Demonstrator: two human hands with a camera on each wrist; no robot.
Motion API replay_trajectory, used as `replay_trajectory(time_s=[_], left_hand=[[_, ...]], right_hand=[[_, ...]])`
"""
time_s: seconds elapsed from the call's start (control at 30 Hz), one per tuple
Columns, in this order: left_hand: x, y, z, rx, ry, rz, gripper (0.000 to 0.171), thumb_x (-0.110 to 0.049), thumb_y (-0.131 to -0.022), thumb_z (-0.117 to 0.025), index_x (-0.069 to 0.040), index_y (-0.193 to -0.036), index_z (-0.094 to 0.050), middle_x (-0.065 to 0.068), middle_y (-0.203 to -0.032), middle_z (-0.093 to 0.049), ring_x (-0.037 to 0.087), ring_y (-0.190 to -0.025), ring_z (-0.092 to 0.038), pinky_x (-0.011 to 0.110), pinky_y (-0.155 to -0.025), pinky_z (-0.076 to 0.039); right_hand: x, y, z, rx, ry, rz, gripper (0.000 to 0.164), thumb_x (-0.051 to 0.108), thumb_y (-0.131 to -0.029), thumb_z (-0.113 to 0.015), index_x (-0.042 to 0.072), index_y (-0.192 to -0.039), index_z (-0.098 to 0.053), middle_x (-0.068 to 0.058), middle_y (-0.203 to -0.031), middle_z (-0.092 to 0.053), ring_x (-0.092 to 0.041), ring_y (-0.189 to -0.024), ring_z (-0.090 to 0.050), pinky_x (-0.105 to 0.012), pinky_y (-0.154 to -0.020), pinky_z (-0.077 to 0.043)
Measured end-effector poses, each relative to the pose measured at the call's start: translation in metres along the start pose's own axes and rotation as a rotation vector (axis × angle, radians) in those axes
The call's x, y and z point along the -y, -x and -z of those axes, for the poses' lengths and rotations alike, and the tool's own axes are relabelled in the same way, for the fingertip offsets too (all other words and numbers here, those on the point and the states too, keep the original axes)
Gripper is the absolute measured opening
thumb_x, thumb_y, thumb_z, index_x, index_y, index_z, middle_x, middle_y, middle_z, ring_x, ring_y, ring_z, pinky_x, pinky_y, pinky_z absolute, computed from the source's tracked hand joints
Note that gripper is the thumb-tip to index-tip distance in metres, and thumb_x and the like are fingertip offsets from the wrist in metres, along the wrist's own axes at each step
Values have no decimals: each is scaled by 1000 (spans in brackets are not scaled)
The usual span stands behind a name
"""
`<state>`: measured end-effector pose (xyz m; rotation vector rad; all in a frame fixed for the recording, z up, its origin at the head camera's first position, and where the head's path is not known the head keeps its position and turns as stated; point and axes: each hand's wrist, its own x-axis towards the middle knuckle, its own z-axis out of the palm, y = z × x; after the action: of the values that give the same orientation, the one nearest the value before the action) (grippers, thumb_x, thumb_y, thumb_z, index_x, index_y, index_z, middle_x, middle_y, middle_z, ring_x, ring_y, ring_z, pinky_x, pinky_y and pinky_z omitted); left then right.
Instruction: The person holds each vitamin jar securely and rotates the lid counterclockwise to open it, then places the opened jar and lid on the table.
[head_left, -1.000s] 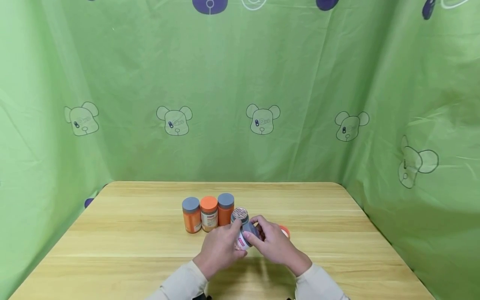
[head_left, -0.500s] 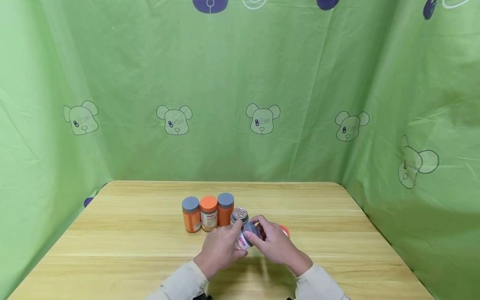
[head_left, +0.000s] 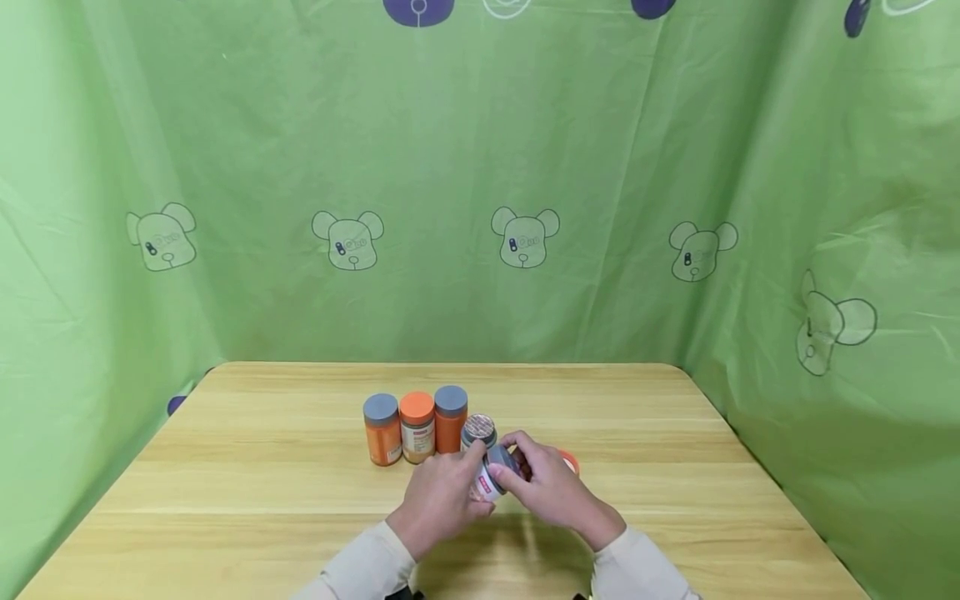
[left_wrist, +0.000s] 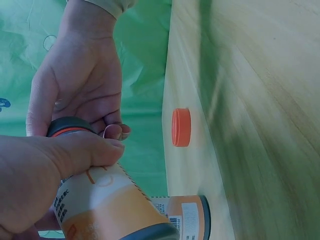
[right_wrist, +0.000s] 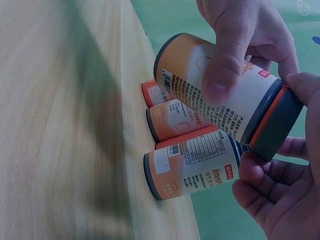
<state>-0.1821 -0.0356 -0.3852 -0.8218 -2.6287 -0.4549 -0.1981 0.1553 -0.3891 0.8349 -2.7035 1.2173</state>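
My left hand (head_left: 438, 493) grips a pill bottle (right_wrist: 197, 70) with a white and orange label, thumb across its side. The bottle is tilted above the table, its capped end toward my right hand (head_left: 553, 487). Thumb and fingers of that right hand hold the dark grey lid (right_wrist: 277, 125). An orange band shows between lid and bottle in the right wrist view. Just behind the held bottle stands another bottle (right_wrist: 192, 167) without a lid, its silvery foil seal (head_left: 480, 427) facing up. My left hand partly hides it in the head view.
Left of the foil-topped bottle stand a grey-lidded orange bottle (head_left: 384, 442), an orange-lidded bottle (head_left: 418, 437) and a second grey-lidded orange bottle (head_left: 452, 429). A loose orange lid (left_wrist: 181, 127) lies on the wooden table (head_left: 262, 500) beyond my right hand. Green curtain (head_left: 442, 317) surrounds the table.
The held bottle and its lid have shifted very slightly in my grip. Both hands keep their places, and the standing bottles have not moved.
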Motion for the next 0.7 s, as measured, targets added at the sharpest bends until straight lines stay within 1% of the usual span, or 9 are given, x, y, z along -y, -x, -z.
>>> replay_trajectory(time_s=[0.2, 0.37, 0.47, 0.57, 0.7], left_hand=[[0, 0, 1, 12, 4, 1, 54, -34, -66, -88, -12, -101, -53, -1, -67, -57, 12, -53, -52, 23, -45, -38], [-1, 0, 1, 1, -9, -7, 54, -35, -65, -88, -12, -99, -53, -3, -65, -55, 11, -52, -50, 23, -45, -37], [-1, 0, 1, 7, -3, -2, 54, -35, -65, -88, -12, -100, -53, -3, -65, -55, 11, -52, -51, 23, -45, -37], [0, -1, 2, 48, 64, 31, 54, -34, -66, -88, -12, -102, -54, -3, -67, -56, 11, -54, -52, 23, -46, -39], [2, -2, 2, 99, 158, 80, 54, -32, -66, -88, -12, -102, -54, -2, -69, -56, 11, -55, -53, 23, -47, -40]], right_hand=[[-1, 0, 0, -3, 3, 9, 25, 29, -97, -60, 10, -112, -55, 8, -75, -56, -7, -63, -54, -26, -56, -48], [-1, 0, -1, 0, 12, 10, 25, 30, -97, -59, 10, -112, -54, 8, -75, -55, -6, -64, -53, -26, -56, -48], [-2, 0, 0, 2, 13, 13, 25, 30, -97, -58, 11, -113, -54, 7, -76, -55, -6, -64, -53, -26, -56, -47], [-2, 0, 1, 8, 11, 39, 27, 29, -97, -60, 10, -115, -54, 7, -79, -56, -6, -66, -54, -26, -57, -48], [-4, 1, 2, 26, 6, 93, 30, 28, -96, -62, 9, -118, -54, 6, -85, -58, -7, -73, -57, -27, -62, -50]])
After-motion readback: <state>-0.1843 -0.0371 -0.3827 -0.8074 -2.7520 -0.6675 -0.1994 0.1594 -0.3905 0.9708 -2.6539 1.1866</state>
